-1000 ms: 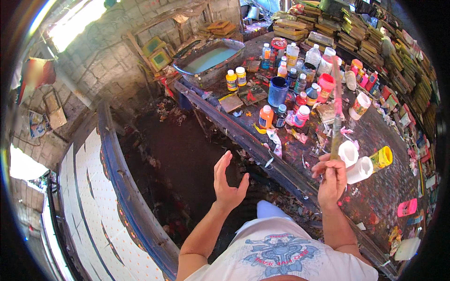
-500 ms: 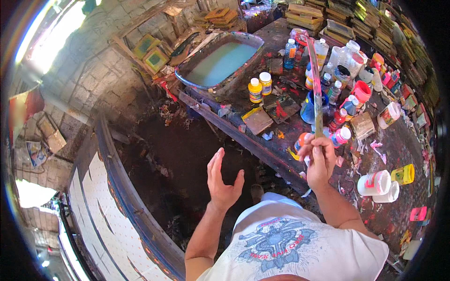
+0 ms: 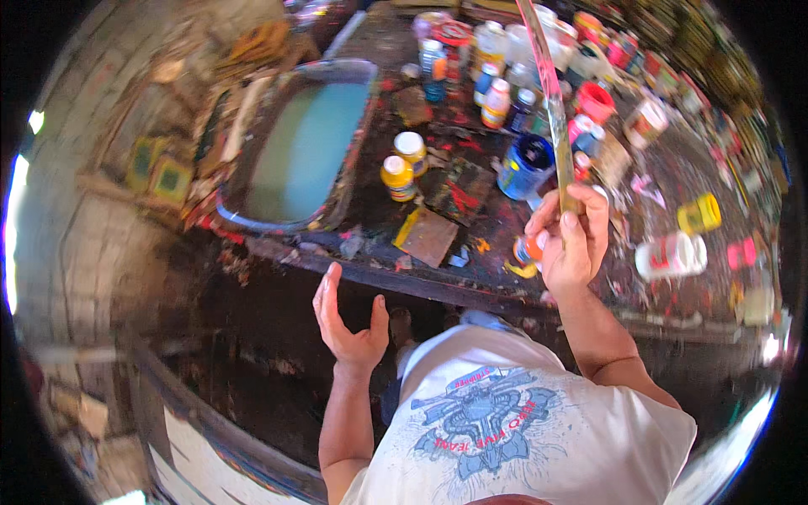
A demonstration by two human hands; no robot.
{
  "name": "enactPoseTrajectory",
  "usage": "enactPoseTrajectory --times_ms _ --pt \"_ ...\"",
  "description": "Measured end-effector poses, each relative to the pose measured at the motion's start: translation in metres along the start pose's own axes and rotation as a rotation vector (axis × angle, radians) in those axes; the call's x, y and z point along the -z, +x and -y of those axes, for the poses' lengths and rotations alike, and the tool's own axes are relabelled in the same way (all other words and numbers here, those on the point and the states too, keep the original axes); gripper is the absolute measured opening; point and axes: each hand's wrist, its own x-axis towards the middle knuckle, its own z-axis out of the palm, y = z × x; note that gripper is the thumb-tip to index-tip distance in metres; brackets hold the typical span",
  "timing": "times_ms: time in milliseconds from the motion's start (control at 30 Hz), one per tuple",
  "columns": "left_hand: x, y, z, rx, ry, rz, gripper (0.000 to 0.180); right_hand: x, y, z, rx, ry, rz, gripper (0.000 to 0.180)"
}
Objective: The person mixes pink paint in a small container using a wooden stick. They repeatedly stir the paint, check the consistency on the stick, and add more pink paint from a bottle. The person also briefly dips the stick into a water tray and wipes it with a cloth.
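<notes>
Pinched by its lower end, a long thin paint-stained stick [image 3: 551,101] stands up from my right hand [image 3: 576,244], streaked pink and grey toward the top. Behind that hand, an orange bottle [image 3: 528,249] is partly hidden. My left hand [image 3: 349,324] is held in the air before the table's front edge, fingers and thumb apart, with nothing in it. A blue tub [image 3: 526,168] with dark contents stands left of the stick. Two yellow bottles with white caps, the nearer one [image 3: 398,179] in front, stand farther left.
A dark-rimmed basin [image 3: 295,160] of cloudy bluish water sits at the table's left end. Many paint bottles and a red tub [image 3: 595,103] crowd the back. White containers [image 3: 669,256] and a yellow cup [image 3: 699,215] lie at right. A stained block [image 3: 427,237] rests near the front edge.
The view has turned, bringing the table squarely ahead and shifting the basin leftward. My right hand still holds the stick; my left hand stays raised and open.
</notes>
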Motion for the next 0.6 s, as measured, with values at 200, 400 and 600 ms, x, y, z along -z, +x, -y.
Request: enactPoseTrajectory --times_ms 200,400,600 --pt "0.009 0.083 0.058 -0.383 -0.149 0.065 0.095 0.001 -0.027 0.037 0.122 -0.281 -0.294 0.035" --pt "0.034 0.211 0.149 -0.283 0.688 0.526 0.096 -0.023 -0.061 0.068 0.198 -0.427 -0.476 0.035" --pt "-0.023 0.252 0.236 -0.404 0.967 1.163 0.103 -0.035 -0.101 0.096 0.285 -0.562 -0.583 0.036"
